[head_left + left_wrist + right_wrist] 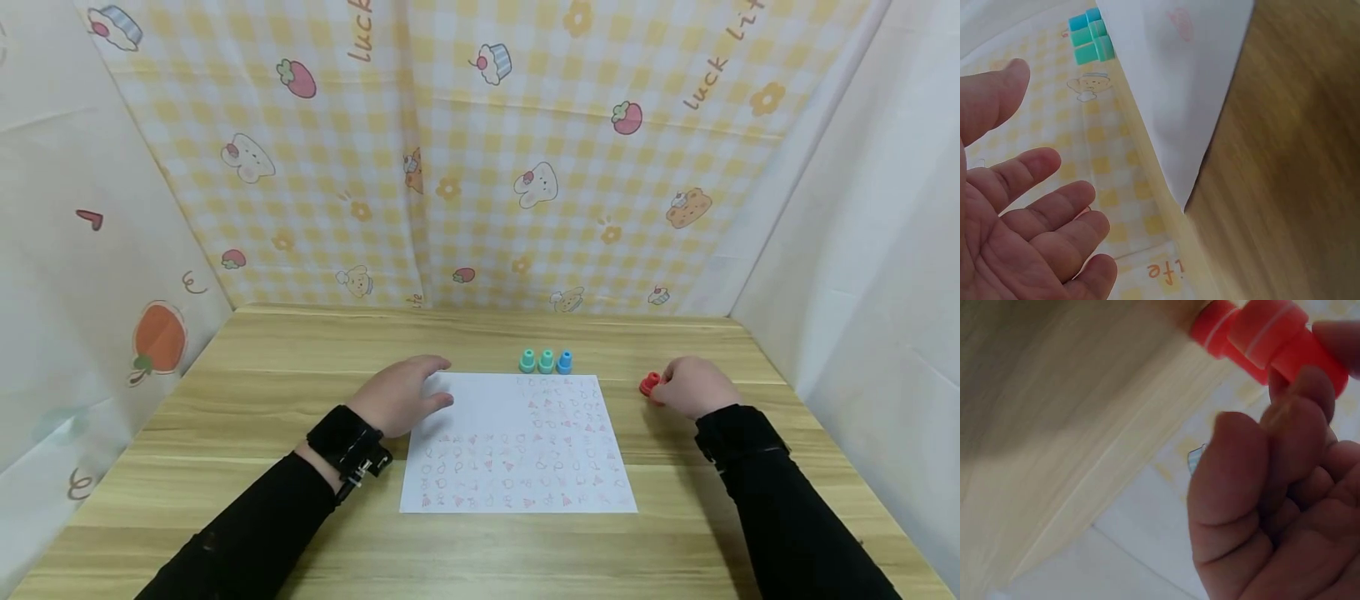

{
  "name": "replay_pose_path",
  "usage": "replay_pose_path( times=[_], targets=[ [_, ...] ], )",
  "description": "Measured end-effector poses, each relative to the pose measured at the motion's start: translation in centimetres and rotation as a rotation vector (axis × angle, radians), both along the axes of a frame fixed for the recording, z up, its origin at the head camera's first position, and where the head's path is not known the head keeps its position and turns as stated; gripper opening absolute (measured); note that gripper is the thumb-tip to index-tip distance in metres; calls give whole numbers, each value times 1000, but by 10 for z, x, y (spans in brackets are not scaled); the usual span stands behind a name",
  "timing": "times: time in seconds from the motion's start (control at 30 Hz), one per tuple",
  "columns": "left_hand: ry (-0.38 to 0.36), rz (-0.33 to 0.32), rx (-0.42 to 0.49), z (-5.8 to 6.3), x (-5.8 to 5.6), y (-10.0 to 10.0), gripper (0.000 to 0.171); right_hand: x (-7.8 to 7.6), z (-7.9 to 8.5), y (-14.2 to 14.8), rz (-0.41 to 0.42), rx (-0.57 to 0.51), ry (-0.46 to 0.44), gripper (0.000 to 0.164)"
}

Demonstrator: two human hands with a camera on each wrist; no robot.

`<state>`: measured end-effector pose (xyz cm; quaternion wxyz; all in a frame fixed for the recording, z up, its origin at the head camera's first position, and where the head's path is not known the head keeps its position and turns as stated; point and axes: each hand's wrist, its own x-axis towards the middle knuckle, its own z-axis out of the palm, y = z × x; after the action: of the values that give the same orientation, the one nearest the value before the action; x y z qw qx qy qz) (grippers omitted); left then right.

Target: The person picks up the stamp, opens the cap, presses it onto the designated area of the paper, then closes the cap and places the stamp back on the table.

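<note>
A: What a pinch from the right hand [697,387]! Thumb and fingertips had a red stamp [1300,356] by its narrow end, out to the right of the paper [480,408].

B: And there was company! A second red stamp [1215,328] sat just behind the first in the right wrist view, partly covered by it. Whether the two touched, I couldn't tell.

A: How about the left hand [397,396]?

B: Nothing in its grasp! The thumb stood well apart from the fingers, which were loosely bent, palm on show to the left wrist camera. It was at the paper's far left corner, though I couldn't tell if it touched the sheet.

A: And the paper itself?

B: Flat on the counter [225,417], between the hands! Rows of small, faint red marks filled the near part and ran up the right side; the far left part was plain white.

A: Anything beyond?

B: A neat row, upright, just past the far edge: two green stamps [528,361], then a blue stamp [564,363] at the right end!

A: Behind it all, a yellow checked cloth [480,208] rose from the back of the counter, dotted with strawberries and cupcakes.
</note>
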<state>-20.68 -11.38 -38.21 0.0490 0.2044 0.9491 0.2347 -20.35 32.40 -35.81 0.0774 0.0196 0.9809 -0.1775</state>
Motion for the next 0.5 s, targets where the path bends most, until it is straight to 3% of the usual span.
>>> replay_pose_path(
  times=[0.5],
  targets=[
    [7, 9, -18, 2, 2, -2, 57, -1, -9, 4, -5, 42, -68, 19]
  ],
)
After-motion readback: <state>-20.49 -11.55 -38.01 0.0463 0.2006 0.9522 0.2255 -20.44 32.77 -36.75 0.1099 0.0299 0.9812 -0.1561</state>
